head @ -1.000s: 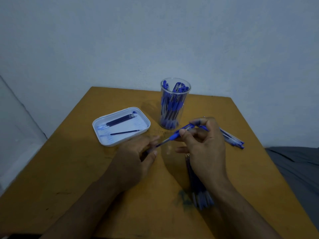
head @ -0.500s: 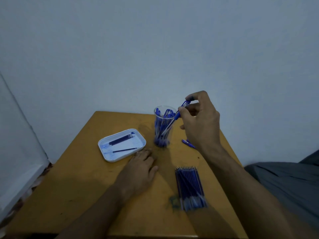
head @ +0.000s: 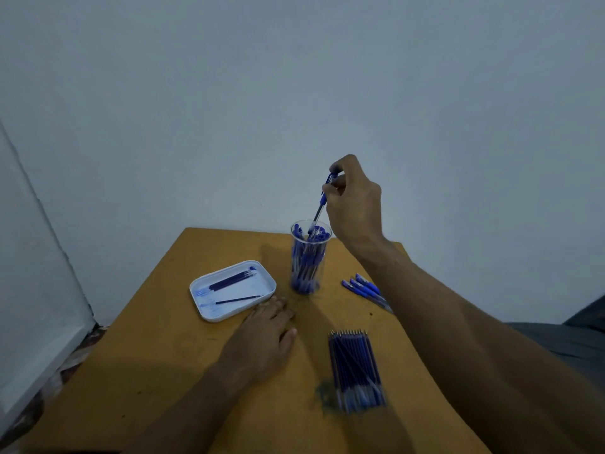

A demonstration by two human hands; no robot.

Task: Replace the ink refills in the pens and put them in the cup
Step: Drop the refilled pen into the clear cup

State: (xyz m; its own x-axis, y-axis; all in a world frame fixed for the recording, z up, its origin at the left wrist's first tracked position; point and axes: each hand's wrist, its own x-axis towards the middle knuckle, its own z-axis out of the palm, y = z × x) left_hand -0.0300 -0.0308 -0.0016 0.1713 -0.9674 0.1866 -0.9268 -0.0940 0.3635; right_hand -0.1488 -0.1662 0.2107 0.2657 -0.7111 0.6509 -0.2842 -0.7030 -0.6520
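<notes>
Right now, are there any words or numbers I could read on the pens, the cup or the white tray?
No text can be read.
Pen in the right hand: any print too small to tell.
Clear cup: no label shows.
White tray: only blue ink smears, no words.
Loose pens and refill bundle: too blurred.

wall (head: 294, 93): plain pale blue-grey | table (head: 163, 371): ochre wood | light: dim

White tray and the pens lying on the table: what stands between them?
The clear cup, full of blue pens, stands between the white tray and the loose pens in the head view.
</notes>
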